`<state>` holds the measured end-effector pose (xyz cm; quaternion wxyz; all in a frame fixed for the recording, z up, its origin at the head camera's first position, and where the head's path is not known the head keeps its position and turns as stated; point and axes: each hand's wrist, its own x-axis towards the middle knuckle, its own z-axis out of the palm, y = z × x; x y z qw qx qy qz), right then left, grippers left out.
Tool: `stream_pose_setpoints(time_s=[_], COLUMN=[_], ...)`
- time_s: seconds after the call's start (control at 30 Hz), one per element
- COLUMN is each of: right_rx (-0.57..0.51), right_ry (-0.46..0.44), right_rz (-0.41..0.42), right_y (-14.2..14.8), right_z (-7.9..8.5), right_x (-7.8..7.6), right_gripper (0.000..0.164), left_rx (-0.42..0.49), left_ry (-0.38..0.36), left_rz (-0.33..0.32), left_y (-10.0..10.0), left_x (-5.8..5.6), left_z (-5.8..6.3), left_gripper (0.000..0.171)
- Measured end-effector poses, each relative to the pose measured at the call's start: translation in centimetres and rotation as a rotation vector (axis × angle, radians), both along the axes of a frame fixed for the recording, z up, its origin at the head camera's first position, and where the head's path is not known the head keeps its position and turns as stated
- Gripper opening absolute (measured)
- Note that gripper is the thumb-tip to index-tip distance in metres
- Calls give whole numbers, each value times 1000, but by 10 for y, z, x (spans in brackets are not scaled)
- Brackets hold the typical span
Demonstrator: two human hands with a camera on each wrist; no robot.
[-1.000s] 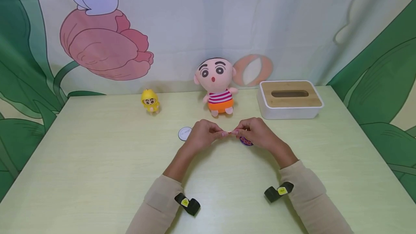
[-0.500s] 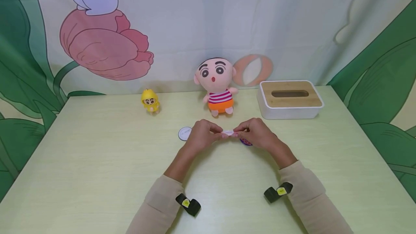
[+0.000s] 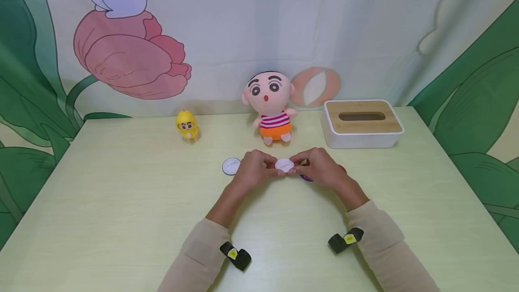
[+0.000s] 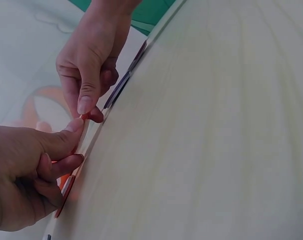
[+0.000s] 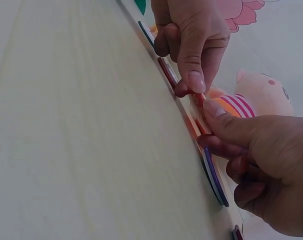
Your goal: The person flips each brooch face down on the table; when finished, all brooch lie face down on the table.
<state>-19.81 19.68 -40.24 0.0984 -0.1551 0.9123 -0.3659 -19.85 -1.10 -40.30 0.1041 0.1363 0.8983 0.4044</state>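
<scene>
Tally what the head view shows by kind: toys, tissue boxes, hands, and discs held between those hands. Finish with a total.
Toys: 2 (striped-shirt doll, yellow figurine)
Tissue box: 1
Hands: 2 (left hand, right hand)
Held white disc: 1
Total: 6

left hand (image 3: 254, 168), right hand (image 3: 318, 166) | pinch white disc (image 3: 284, 165) | doll (image 3: 272, 123) behind

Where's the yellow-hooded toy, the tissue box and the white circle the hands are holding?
Yellow-hooded figurine (image 3: 187, 126): head view, on its face.
Tissue box (image 3: 362, 126): head view, on the wooden lid below the slot.
Held white disc (image 3: 284, 165): head view, middle of its white side.
</scene>
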Motion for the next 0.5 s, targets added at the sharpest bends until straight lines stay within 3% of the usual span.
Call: stream_pose_setpoints(time_s=[0.3,0.5], right_rx=[30,60], right_ry=[-2,-8], right_rz=[-13,-23], right_y=[-2,-3], right_z=[-2,-2], right_x=[-1,0], right_gripper=[32,36], left_rx=[-1,4], left_ry=[-10,-14], left_rz=[-4,1], left_y=[2,2], left_x=[1,0], left_z=[-2,-5], left_gripper=[17,21])
